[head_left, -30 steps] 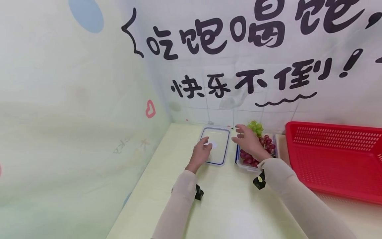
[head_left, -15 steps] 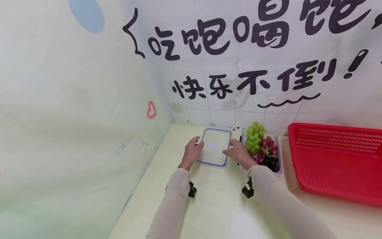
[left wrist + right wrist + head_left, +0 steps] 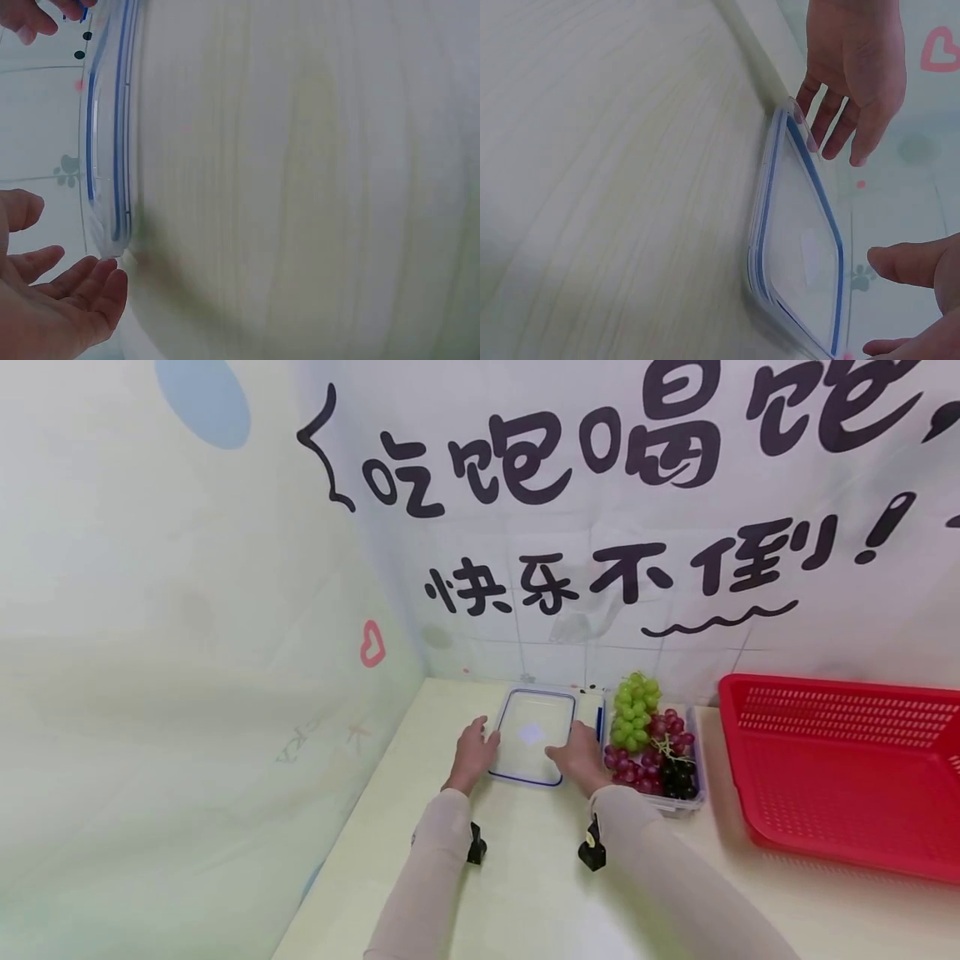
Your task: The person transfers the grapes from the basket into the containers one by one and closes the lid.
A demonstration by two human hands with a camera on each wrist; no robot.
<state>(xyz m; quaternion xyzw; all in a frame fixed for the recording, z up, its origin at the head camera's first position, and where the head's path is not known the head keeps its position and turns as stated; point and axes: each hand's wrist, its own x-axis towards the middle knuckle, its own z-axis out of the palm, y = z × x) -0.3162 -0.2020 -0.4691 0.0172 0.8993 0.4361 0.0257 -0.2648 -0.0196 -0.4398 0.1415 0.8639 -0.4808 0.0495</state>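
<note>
Flat on the table (image 3: 525, 868) lies a clear plastic lid (image 3: 525, 714) with a blue seal; from the side, the left wrist view shows more than one blue line along its edge. My left hand (image 3: 472, 755) is at its left side, fingers relaxed, fingertips touching or very close to the rim in the left wrist view. At the right side is my right hand (image 3: 582, 760), its thumb out over the lid; in the right wrist view the thumb (image 3: 907, 261) stands apart from the surface. Neither hand's fingers are curled around anything.
Right of my right hand stands a clear container with green grapes (image 3: 632, 714), red grapes (image 3: 630, 770) and black grapes (image 3: 678, 777). A red perforated basket (image 3: 847, 777) is farther right. A printed wall covering (image 3: 465, 652) borders the table at the back and left.
My right hand has moved left and down from above the grapes to the lid's right side, uncovering the grapes. My left hand has shifted from over the lid to its left edge.
</note>
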